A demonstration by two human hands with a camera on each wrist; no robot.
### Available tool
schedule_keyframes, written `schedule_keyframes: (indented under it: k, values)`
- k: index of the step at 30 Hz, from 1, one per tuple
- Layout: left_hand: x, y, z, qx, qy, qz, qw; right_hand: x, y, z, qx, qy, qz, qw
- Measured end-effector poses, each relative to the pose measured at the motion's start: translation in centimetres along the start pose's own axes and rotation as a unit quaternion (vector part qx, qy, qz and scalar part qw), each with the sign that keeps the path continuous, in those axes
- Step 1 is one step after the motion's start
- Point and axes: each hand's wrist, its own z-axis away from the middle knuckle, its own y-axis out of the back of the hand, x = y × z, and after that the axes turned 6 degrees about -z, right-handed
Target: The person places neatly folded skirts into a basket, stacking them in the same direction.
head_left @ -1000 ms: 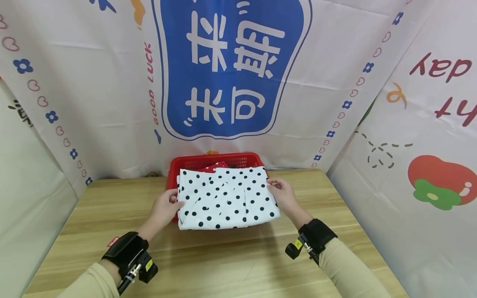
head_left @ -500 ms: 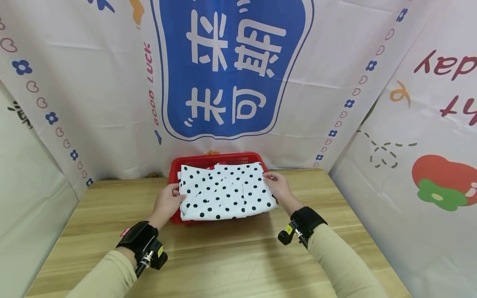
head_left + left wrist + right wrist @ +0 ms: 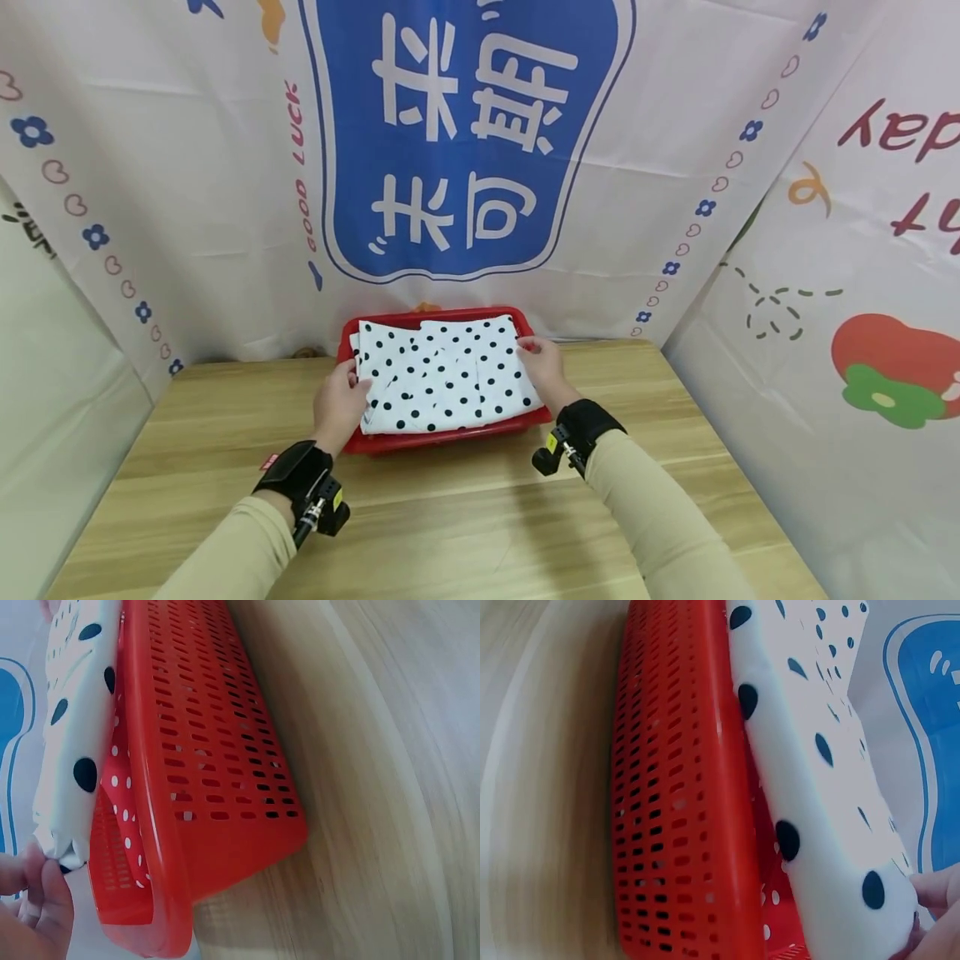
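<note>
A folded white cloth with black polka dots (image 3: 442,379) lies level over the opening of a red plastic basket (image 3: 457,434). My left hand (image 3: 339,406) pinches its left end between thumb and fingers, as the left wrist view shows. At the opposite end my right hand (image 3: 543,372) grips the cloth, its fingers (image 3: 934,889) partly cut off in the right wrist view. Beneath the white cloth, a red cloth with white dots (image 3: 120,784) sits inside the basket. The cloth's front fold (image 3: 802,787) is just above the basket rim.
The basket stands on a wood-grain table (image 3: 450,525) near its back edge, close to a printed white curtain (image 3: 225,183). Another printed sheet (image 3: 817,350) hangs along the right side, and a pale one (image 3: 60,400) along the left.
Both hands have moved forward and lowered the white dotted cloth from in front of and above the basket to over its opening. The front rim of the basket now shows.
</note>
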Motion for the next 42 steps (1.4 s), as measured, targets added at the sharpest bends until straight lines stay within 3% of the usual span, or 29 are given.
schedule_keyframes:
  k: [6,14,21,24,30,33,36,42]
  values:
    - [-0.2,-0.7,-0.1,0.027,-0.022,-0.026,0.9990,-0.3,-0.7,0.4,0.008,0.014,-0.032,0.999]
    - [-1.0,-2.2,0.4,0.019,-0.028,-0.012,0.9993,1.1,-0.9,0.6,0.007,0.003,-0.027,1.000]
    - [-1.0,-2.1,0.9,-0.041,-0.015,-0.026,0.9987,1.5,-0.8,0.7,-0.030,-0.006,0.064,0.998]
    - [-1.1,-1.7,1.0,-0.065,-0.010,-0.025,0.9975,1.5,-0.6,0.8,-0.036,0.016,0.083,0.996]
    - [-1.1,-0.1,1.6,-0.087,-0.035,-0.005,0.9956,1.4,0.1,0.8,-0.046,0.069,0.102,0.991]
    - [-0.7,0.4,1.7,-0.097,-0.054,-0.009,0.9937,1.2,0.4,0.7,-0.069,0.085,0.133,0.985]
    - [-0.6,0.6,1.8,-0.107,-0.078,-0.031,0.9907,1.1,0.6,0.9,-0.099,0.106,0.183,0.972]
    - [-0.2,-0.4,2.0,-0.114,-0.122,-0.138,0.9763,0.6,0.1,2.0,-0.143,0.117,0.265,0.946]
